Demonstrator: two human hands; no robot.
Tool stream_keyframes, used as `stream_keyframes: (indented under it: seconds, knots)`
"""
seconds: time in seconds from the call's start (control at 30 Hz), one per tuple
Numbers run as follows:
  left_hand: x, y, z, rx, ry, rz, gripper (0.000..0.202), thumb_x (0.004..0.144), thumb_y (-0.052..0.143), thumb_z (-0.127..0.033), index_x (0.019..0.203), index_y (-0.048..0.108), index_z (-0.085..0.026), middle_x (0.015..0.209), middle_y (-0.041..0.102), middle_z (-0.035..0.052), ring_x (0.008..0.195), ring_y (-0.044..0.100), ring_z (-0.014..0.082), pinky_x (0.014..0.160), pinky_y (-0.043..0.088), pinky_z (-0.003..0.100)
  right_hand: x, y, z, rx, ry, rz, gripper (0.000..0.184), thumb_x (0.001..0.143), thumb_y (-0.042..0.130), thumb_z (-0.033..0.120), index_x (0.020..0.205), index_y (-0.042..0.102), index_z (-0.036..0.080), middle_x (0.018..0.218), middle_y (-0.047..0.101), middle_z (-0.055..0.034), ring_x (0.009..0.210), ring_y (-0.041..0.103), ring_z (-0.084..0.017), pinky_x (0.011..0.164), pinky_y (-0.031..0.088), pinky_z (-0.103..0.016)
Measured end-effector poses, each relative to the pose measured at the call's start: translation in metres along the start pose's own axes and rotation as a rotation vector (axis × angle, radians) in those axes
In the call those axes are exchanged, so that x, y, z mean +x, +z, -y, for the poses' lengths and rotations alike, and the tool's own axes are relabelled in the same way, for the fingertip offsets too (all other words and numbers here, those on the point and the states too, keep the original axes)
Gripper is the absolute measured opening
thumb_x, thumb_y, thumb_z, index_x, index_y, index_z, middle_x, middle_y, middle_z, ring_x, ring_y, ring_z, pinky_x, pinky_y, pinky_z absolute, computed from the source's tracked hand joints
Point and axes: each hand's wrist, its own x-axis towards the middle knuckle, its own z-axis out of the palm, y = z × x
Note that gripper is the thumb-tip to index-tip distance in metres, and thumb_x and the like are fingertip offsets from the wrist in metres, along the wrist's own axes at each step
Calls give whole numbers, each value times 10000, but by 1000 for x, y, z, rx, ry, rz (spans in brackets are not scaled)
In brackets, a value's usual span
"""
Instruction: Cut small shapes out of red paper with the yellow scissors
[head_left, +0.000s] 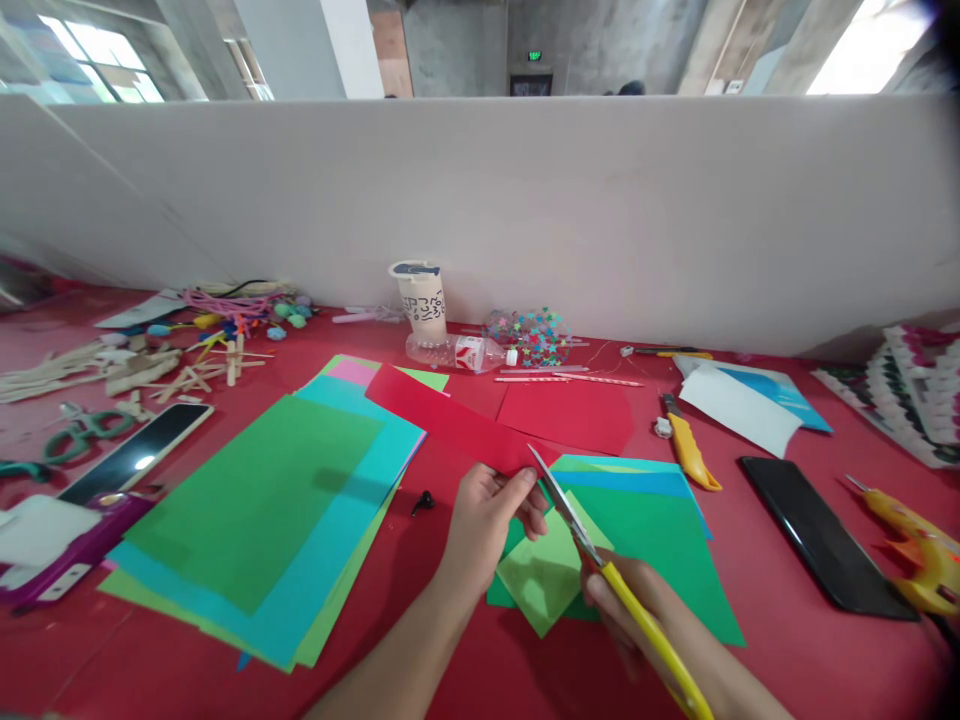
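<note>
My left hand [495,515] pinches the near end of a long strip of red paper [450,420], which stretches away to the upper left. In my right hand [630,605] is a pair of scissors [637,610] with yellow handles. Their blades point up and to the left, with the tips beside the strip's end, close to my left fingers. The blades look nearly closed. Below both hands lie a small light green paper square [541,590] and dark green sheets [660,550]. My right fingers are partly hidden behind the scissors.
A stack of green and blue paper [255,490] lies left, near a phone [139,455] and purple tool [82,550]. A cup [422,305] and plastic bottle [461,352] stand and lie at the back. Rightward are a yellow utility knife [690,450], black phone [825,535] and glue gun [919,550].
</note>
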Motion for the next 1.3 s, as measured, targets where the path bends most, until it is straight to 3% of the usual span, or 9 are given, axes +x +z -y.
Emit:
stream_keyframes:
  seconds: [0.27, 0.6, 0.97, 1.3]
  knots:
    - [0, 1, 0, 8, 6, -10, 212, 775, 654, -311, 694, 573, -134, 550, 612, -1, 402, 559, 105, 387, 416, 202, 2, 2, -1, -25, 10, -30, 569, 773, 362, 797, 683, 412, 238, 455, 396, 91, 356, 406, -105, 421, 354, -234]
    - [1, -1, 1, 4, 2, 2, 221, 776, 649, -325, 703, 571, -132, 559, 612, 1, 402, 557, 99, 382, 398, 190, -3, 5, 2, -16, 16, -51, 604, 785, 343, 795, 800, 497, 211, 464, 416, 95, 339, 388, -92, 450, 386, -239]
    - [0, 0, 1, -20, -2, 15, 200, 790, 632, -307, 718, 569, -131, 567, 612, 1, 405, 554, 96, 381, 397, 187, 2, 3, -2, -48, 0, -8, 547, 808, 349, 772, 739, 406, 232, 454, 384, 97, 334, 370, -87, 366, 301, -208]
    - [1, -1, 2, -41, -14, 16, 209, 781, 644, -319, 720, 573, -133, 561, 610, 1, 404, 556, 103, 382, 398, 194, 3, 0, -2, -18, -16, 28, 493, 841, 419, 702, 722, 460, 225, 400, 403, 94, 313, 348, -85, 348, 224, -221]
